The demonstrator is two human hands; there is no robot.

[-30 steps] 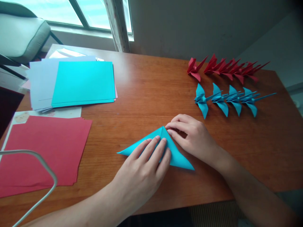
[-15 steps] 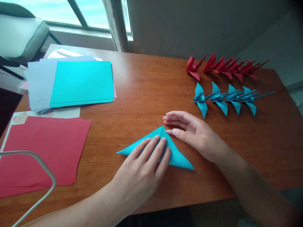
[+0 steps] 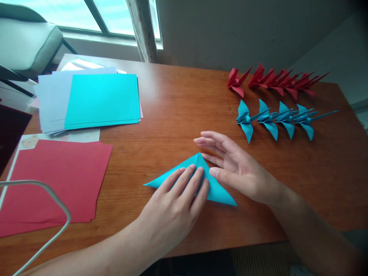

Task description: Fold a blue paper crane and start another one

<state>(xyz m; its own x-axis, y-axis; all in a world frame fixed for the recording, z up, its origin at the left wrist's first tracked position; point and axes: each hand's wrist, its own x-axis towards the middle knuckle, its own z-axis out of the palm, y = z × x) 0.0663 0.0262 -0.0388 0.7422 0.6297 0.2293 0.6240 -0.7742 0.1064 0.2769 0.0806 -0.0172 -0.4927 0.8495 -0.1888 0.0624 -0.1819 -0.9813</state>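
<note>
A folded blue paper triangle (image 3: 221, 194) lies on the wooden table, its top corner pointing away from me. My left hand (image 3: 175, 203) rests flat on it, fingers stretched over its middle and hiding part of the folds. Beside its right slope, my right hand (image 3: 235, 168) is held open, fingers apart and nothing in it. The right thumb is close to the paper's edge; whether it touches, I cannot tell.
Blue paper cranes (image 3: 268, 122) stand in a row at the right, with red paper cranes (image 3: 277, 81) behind them. Blue sheets (image 3: 103, 99) lie on pale paper (image 3: 53, 103) at the back left. Red sheets (image 3: 57, 180) are nearer, and a white cable (image 3: 61, 209) curves over that corner.
My right hand has shifted slightly nearer me along the triangle's right side, its thumb lower and fingers more spread. The left hand stays on the paper.
</note>
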